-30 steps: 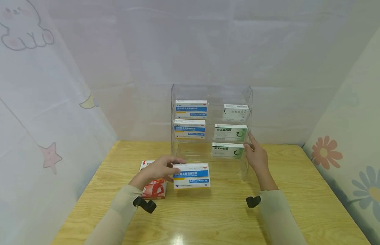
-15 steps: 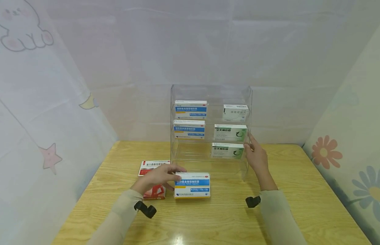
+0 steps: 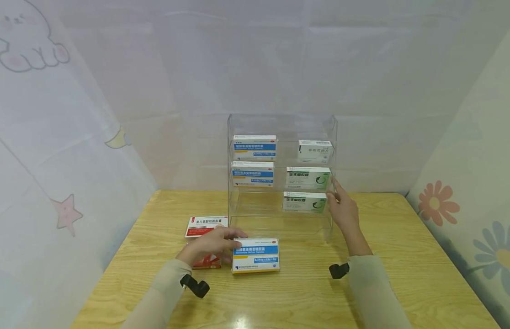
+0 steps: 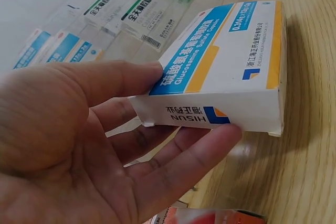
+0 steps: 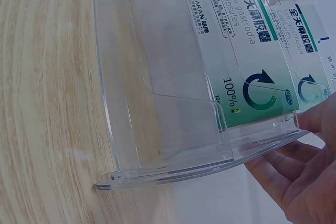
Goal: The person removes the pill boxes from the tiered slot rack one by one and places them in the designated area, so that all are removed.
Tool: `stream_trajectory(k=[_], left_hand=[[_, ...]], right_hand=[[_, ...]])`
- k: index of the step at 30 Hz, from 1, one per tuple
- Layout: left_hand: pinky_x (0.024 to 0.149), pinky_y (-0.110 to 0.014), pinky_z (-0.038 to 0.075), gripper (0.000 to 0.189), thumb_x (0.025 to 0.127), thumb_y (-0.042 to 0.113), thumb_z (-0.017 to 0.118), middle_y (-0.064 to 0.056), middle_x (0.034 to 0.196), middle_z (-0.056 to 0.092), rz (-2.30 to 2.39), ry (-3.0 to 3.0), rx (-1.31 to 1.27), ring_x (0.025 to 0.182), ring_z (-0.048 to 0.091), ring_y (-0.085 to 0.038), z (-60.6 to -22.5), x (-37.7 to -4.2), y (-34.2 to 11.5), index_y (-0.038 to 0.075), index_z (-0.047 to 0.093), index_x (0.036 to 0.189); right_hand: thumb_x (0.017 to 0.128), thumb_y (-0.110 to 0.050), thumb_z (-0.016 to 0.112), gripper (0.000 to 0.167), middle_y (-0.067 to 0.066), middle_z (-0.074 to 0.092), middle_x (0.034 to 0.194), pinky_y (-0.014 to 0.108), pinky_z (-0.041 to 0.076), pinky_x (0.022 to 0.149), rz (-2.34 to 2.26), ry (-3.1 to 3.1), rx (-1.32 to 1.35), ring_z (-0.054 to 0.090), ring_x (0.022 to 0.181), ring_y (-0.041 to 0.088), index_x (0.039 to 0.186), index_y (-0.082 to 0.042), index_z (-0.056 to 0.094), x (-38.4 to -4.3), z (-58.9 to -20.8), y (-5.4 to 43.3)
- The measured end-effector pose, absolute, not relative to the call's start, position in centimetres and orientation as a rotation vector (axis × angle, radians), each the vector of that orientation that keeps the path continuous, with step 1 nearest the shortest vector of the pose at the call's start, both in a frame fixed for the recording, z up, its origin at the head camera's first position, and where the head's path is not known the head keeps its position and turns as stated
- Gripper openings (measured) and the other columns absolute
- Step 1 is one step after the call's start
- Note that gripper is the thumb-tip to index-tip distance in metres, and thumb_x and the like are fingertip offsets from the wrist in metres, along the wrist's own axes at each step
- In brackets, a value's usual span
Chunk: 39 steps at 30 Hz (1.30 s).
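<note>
My left hand [image 3: 214, 244] pinches a white, blue and yellow medicine box [image 3: 256, 257] by its left end, thumb on the printed face and fingers behind and under it. In the left wrist view this medicine box [image 4: 226, 56] is tilted, close over the wood. My right hand [image 3: 344, 211] holds the right side edge of a clear acrylic display rack [image 3: 255, 203]. In the right wrist view the thumb and fingers [image 5: 273, 174] of that hand lie on either side of the rack's side panel, beside a green and white capsule box [image 5: 249, 51].
Two matching blue and white boxes [image 3: 253, 174] stand on the rack's left side. Green and white boxes [image 3: 307, 178] and a small white box [image 3: 314, 152] stand on its right. Red and white boxes [image 3: 205, 225] lie on the wooden table [image 3: 304, 292], left of the rack.
My left hand has lowered the blue and white medicine box and brought it toward the table's front, away from the rack. The right hand stays at the rack's edge.
</note>
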<state>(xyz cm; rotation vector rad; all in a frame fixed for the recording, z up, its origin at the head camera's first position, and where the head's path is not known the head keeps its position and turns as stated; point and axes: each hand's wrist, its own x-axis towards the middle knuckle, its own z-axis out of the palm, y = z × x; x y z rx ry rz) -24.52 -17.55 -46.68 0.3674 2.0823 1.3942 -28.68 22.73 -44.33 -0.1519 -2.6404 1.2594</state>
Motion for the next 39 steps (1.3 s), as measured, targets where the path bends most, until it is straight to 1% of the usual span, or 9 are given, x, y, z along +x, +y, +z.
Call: stream_trajectory(k=[9, 13, 15, 18, 20, 24, 29, 35, 39], left_hand=[[0.073, -0.045, 0.063, 0.034, 0.099, 0.019, 0.067, -0.011, 0.119, 0.063, 1.343, 2.171, 0.331, 0.097, 0.067, -0.023, -47.1, -24.5, -17.5, 0.010, 0.064, 0.132], [0.080, -0.043, 0.061, 0.031, 0.099, 0.016, 0.067, -0.010, 0.121, 0.061, 1.245, 2.335, 0.381, 0.100, 0.063, -0.022, -47.3, -24.4, -17.2, 0.012, 0.067, 0.129], [0.087, -0.044, 0.058, 0.029, 0.098, 0.016, 0.068, -0.009, 0.123, 0.062, 1.177, 2.426, 0.405, 0.102, 0.060, -0.022, -47.2, -24.2, -17.0, 0.013, 0.069, 0.127], [0.096, -0.047, 0.053, 0.030, 0.097, 0.016, 0.069, -0.006, 0.127, 0.064, 1.106, 2.519, 0.422, 0.107, 0.058, -0.022, -46.9, -23.8, -16.7, 0.014, 0.070, 0.126], [0.098, -0.049, 0.051, 0.032, 0.096, 0.017, 0.071, -0.003, 0.130, 0.064, 1.084, 2.548, 0.412, 0.111, 0.057, -0.022, -46.8, -23.6, -16.5, 0.015, 0.069, 0.127], [0.095, -0.047, 0.053, 0.038, 0.092, 0.015, 0.074, -0.003, 0.135, 0.062, 1.082, 2.570, 0.399, 0.111, 0.060, -0.023, -46.8, -23.2, -16.4, 0.014, 0.068, 0.129], [0.088, -0.043, 0.057, 0.044, 0.090, 0.016, 0.078, -0.007, 0.136, 0.062, 1.095, 2.576, 0.384, 0.109, 0.064, -0.027, -47.1, -22.8, -16.6, 0.013, 0.066, 0.132], [0.085, -0.044, 0.060, 0.042, 0.091, 0.016, 0.077, -0.007, 0.133, 0.064, 1.127, 2.580, 0.427, 0.110, 0.066, -0.031, -47.1, -22.2, -16.8, 0.010, 0.066, 0.131], [0.085, -0.044, 0.059, 0.040, 0.092, 0.018, 0.076, -0.008, 0.131, 0.066, 1.140, 2.576, 0.471, 0.111, 0.066, -0.031, -46.6, -21.8, -16.8, 0.009, 0.066, 0.130]], right_hand=[[0.108, -0.039, 0.043, 0.058, 0.018, 0.054, 0.145, 0.062, 0.040, 0.109, 1.269, -2.642, -0.159, 0.048, 0.135, 0.046, 0.162, -0.032, 0.022, -28.6, -44.2, 22.6], [0.108, -0.039, 0.043, 0.058, 0.019, 0.054, 0.146, 0.062, 0.040, 0.110, 1.266, -2.645, -0.164, 0.048, 0.135, 0.046, 0.162, -0.032, 0.022, -28.6, -44.2, 22.6], [0.108, -0.038, 0.043, 0.058, 0.019, 0.053, 0.146, 0.062, 0.040, 0.110, 1.266, -2.647, -0.166, 0.048, 0.135, 0.045, 0.162, -0.031, 0.022, -28.6, -44.1, 22.6], [0.108, -0.037, 0.043, 0.058, 0.020, 0.053, 0.145, 0.061, 0.039, 0.111, 1.268, -2.648, -0.171, 0.049, 0.134, 0.045, 0.162, -0.031, 0.022, -28.6, -44.1, 22.6], [0.108, -0.036, 0.044, 0.058, 0.021, 0.053, 0.145, 0.062, 0.039, 0.110, 1.262, -2.652, -0.171, 0.049, 0.134, 0.045, 0.162, -0.030, 0.022, -28.6, -44.0, 22.6], [0.108, -0.035, 0.044, 0.059, 0.021, 0.052, 0.145, 0.062, 0.039, 0.110, 1.253, -2.655, -0.169, 0.049, 0.134, 0.046, 0.162, -0.030, 0.021, -28.6, -44.0, 22.5], [0.109, -0.037, 0.042, 0.058, 0.020, 0.051, 0.147, 0.063, 0.038, 0.110, 1.252, -2.664, -0.182, 0.048, 0.134, 0.047, 0.163, -0.031, 0.020, -28.5, -44.0, 22.5], [0.109, -0.038, 0.042, 0.058, 0.019, 0.052, 0.147, 0.063, 0.039, 0.110, 1.250, -2.664, -0.182, 0.047, 0.135, 0.047, 0.163, -0.031, 0.020, -28.5, -44.0, 22.5], [0.109, -0.038, 0.042, 0.058, 0.020, 0.052, 0.147, 0.063, 0.038, 0.111, 1.254, -2.663, -0.189, 0.047, 0.135, 0.046, 0.163, -0.030, 0.020, -28.6, -44.1, 22.5]])
